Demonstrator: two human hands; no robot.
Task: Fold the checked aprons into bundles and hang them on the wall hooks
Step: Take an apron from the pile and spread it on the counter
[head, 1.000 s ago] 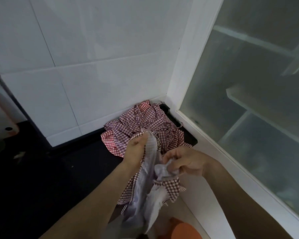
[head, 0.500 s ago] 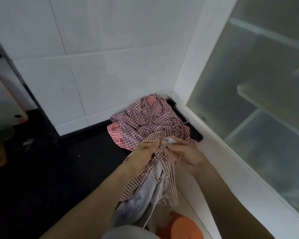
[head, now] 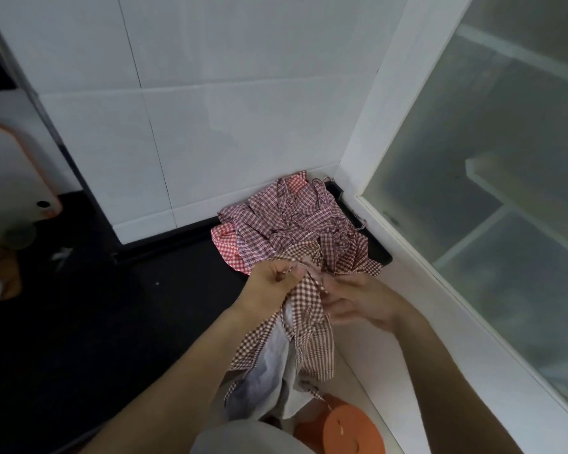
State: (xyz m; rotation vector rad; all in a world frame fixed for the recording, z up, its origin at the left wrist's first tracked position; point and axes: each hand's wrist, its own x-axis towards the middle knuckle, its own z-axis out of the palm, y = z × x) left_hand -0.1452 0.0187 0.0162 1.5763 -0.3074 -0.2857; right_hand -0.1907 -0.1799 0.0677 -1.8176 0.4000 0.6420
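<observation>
**One apron in hand, the pile still waiting**

You hold a brown-checked apron up in front of you, over the edge of the dark counter. Your left hand pinches its top edge, fingers curled round the cloth. Your right hand meets it from the other side, fingertips on the same edge; whether it truly grips the cloth or only touches it cannot be told, as the fingers blur there. The apron hangs loose below your hands, its pale lining showing, with no tidy fold yet visible.

Progress, as a judgement: you are early in the work. This apron is being gathered, not yet a bundle. Behind your hands a heap of red- and purple-checked aprons lies tangled, straps crossing, in the counter's far corner against the tiled wall and beside the frosted glass panel. None of it looks folded. No wall hooks appear in view, and nothing is hung.

An orange round object sits low near your body, partly under the hanging cloth.

No brand, label or legible writing shows anywhere.
</observation>
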